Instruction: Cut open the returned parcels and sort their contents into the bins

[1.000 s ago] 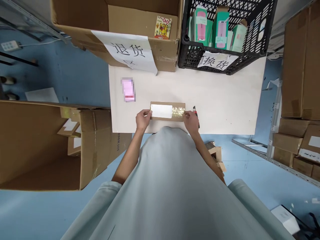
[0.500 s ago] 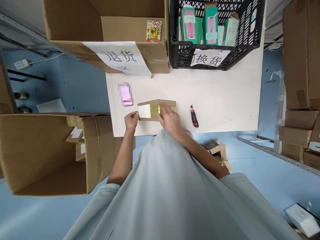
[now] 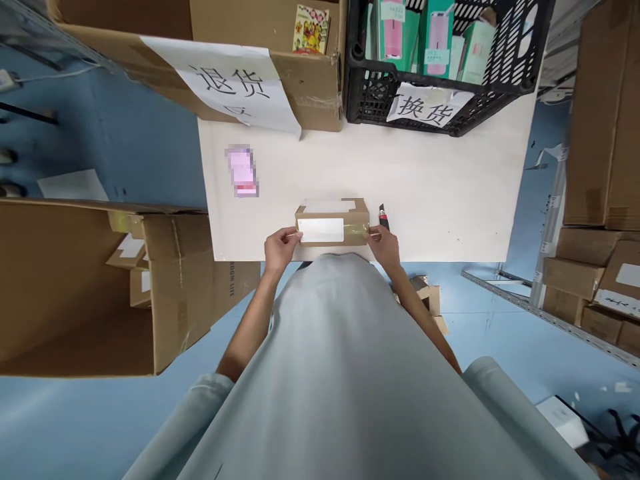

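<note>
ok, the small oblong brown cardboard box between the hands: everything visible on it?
The small oblong brown cardboard box looks closed, its length running left to right, by the near edge of the white tabletop; whether it is lifted is unclear. Its near face bears a white rectangular label, with shiny yellowish tape to the right; a white patch shows on the face beyond. The left hand and right hand hold opposite ends.

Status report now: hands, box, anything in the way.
Left hand, right hand gripping box by ends. White label showing. Knife just beyond right hand, not touching box.
</note>
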{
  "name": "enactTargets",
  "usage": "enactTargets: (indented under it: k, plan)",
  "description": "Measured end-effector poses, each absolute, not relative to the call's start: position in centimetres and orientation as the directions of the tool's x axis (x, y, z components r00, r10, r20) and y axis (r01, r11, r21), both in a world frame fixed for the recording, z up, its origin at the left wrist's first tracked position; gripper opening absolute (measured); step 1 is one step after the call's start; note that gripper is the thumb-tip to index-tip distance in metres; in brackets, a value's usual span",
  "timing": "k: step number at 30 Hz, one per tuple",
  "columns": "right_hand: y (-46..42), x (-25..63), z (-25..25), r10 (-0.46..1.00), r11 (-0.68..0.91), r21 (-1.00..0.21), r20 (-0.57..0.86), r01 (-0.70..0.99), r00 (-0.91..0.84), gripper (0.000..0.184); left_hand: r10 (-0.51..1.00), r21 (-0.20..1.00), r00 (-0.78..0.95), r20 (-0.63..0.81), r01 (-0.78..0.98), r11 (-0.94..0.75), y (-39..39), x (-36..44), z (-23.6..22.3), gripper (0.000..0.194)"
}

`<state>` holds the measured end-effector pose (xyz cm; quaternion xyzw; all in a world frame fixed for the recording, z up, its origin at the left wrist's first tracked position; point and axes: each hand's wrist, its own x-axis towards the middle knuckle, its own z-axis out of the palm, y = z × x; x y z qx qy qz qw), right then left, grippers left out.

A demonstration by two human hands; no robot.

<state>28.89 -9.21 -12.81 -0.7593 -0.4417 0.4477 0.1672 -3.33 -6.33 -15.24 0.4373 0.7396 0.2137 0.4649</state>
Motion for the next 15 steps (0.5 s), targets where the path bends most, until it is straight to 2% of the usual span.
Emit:
enactTargets:
  k: [6, 12, 15]
  plan:
    - [-12.9, 28.7, -13.2, 0.807, -0.578, -0.657, -0.549, 0.484, 0.217, 0.012, 0.813, 0.732, -0.187, -0.551, 0.359, 0.579, -10.2, -3.7, -15.3, 0.04]
    - [-11.9, 28.9, -13.3, 0.852, -0.512, -0.696, -0.487, 0.504, 0.194, 0.02, 0.883, 0.766, -0.225, -0.412, 0.44, 0.469, -10.0, -3.2, -14.0, 0.039]
    - [-11.0, 28.7, -13.6, 0.848, -0.513, -0.688, -0.499, 0.514, 0.178, 0.022, 0.888, 0.734, -0.214, -0.406, 0.502, 0.457, -9.1, -3.7, -13.7, 0.035]
